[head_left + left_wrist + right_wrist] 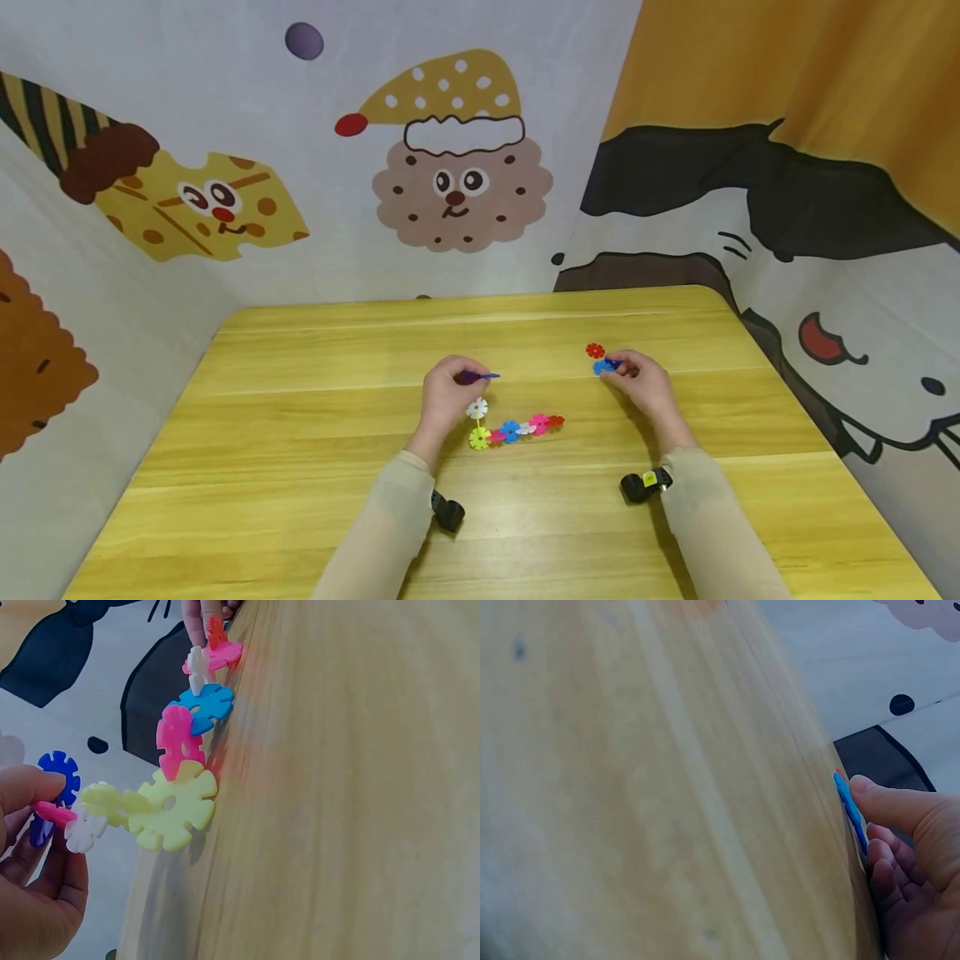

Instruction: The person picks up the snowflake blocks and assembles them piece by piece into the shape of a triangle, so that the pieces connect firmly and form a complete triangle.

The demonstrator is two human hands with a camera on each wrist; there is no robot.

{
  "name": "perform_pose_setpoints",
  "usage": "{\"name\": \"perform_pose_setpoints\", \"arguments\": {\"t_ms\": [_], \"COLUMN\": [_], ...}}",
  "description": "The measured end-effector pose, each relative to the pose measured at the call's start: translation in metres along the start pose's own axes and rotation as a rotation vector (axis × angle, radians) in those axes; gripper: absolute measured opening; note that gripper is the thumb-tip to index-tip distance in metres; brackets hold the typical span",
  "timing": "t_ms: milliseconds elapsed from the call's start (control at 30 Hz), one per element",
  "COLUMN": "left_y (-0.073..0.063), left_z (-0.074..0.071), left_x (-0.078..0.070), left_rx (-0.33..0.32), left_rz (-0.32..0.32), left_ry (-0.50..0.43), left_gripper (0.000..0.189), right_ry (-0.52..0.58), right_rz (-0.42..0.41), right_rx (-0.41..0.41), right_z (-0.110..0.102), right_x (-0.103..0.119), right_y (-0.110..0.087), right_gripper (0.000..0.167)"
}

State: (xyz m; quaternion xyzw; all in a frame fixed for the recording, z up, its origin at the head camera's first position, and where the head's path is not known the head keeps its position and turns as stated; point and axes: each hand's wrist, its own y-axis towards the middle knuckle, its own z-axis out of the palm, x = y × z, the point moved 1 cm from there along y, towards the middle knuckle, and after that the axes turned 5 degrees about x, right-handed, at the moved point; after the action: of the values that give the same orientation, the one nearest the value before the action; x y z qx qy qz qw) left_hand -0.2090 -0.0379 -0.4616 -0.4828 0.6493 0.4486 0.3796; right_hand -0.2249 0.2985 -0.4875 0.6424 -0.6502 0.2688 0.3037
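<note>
My left hand (447,392) pinches the upper end of a chain of slotted flower discs, at a dark blue flower disc (60,774). A pink disc (55,814) and a white disc (85,828) follow at the fingertips. From there the chain drops to a yellow-green disc (480,438) and runs right through pink, blue and white discs to a red disc (556,421). At the right, my right hand (641,382) has thumb and fingertips around a dark blue flower disc (613,363). A light blue flower disc (601,367) overlaps it, low over the table.
A loose red flower disc (595,350) lies just beyond the right hand's fingertips. The wooden table (300,400) ends at a cartoon-printed cloth (315,167) behind and at the sides. Black cameras are strapped to both wrists.
</note>
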Motion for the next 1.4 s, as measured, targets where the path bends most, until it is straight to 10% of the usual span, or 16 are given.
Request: {"name": "perform_pose_setpoints", "arguments": {"t_ms": [1033,1400], "left_y": [0.003,0.004], "left_z": [-0.001,-0.002], "left_x": [0.001,0.001], "left_rx": [0.044,0.046], "left_rz": [-0.03,-0.028], "left_ry": [-0.021,-0.006], "left_gripper": [0.01,0.009], "right_ry": [-0.017,0.23], "right_rz": [-0.048,-0.102], "right_rx": [0.016,0.178], "right_z": [0.007,0.033], "right_x": [0.006,0.046], "right_y": [-0.002,-0.014], "right_gripper": [0.023,0.018]}}
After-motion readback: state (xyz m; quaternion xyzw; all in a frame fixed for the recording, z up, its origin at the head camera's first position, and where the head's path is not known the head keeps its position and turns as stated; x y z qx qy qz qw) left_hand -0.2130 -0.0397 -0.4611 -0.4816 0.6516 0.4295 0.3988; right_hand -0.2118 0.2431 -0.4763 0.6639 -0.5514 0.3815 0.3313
